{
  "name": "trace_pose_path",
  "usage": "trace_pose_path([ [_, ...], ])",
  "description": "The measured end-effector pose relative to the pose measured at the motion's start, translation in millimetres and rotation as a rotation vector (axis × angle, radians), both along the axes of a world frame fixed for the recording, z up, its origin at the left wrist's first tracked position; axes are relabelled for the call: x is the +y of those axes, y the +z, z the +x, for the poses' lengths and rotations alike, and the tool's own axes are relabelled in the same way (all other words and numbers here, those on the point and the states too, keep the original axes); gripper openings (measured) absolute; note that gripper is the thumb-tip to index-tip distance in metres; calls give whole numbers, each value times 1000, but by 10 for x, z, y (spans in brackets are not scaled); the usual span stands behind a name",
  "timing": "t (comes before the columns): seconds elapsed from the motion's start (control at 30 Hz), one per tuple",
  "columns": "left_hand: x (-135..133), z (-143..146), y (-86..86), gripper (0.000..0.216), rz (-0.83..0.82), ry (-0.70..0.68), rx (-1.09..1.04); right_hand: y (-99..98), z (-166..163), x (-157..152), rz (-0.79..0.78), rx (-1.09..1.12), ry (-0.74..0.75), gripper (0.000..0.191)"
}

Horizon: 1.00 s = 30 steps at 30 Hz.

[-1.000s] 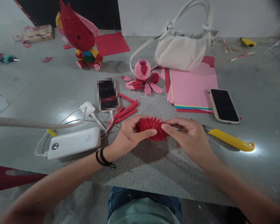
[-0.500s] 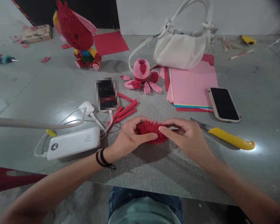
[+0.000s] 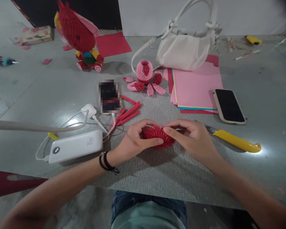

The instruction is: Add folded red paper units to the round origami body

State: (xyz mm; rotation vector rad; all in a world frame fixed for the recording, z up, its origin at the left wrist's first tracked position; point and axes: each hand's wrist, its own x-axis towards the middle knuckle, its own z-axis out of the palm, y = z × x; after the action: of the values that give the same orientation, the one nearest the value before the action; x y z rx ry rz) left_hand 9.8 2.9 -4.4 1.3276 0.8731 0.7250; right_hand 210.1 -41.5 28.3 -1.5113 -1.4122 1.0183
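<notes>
A round, spiky red folded-paper piece (image 3: 158,136) is between my hands above the grey table, its points facing up. My left hand (image 3: 135,136) grips its left side, thumb laid across the front and fingers curled behind. On the opposite side my right hand (image 3: 190,133) pinches the edge, thumb and fingertips pressed on the paper points. The far fingertips of both hands are partly hidden. Several red folded-paper strips (image 3: 128,114) lie behind my left hand. Beyond them stand small pink and red folded-paper parts, among them a round pot-like one (image 3: 144,71).
A yellow-handled knife (image 3: 237,140) lies right of my right hand, near a phone (image 3: 230,106) and pink paper sheets (image 3: 197,86). On the left are a white power bank (image 3: 76,146) with cables and another phone (image 3: 109,97). A red paper figure (image 3: 79,36) and white handbag (image 3: 186,51) stand behind.
Both hands and the red paper piece have shifted slightly to the right. The grip looks the same, and the things on the table stay put.
</notes>
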Motion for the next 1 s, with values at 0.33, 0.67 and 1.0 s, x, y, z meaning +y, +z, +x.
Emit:
trace_pose_path([
  [0.33,-23,9,-11,29,-12,-11,-21,-43,-47,-15,28,-40,-20,18],
  [0.67,-3,24,-41,41,-69,2,-33,11,30,27,-15,-17,12,14],
  [1.0,-15,29,-58,38,-113,36,-52,-67,-9,26,-43,49,9,17],
])
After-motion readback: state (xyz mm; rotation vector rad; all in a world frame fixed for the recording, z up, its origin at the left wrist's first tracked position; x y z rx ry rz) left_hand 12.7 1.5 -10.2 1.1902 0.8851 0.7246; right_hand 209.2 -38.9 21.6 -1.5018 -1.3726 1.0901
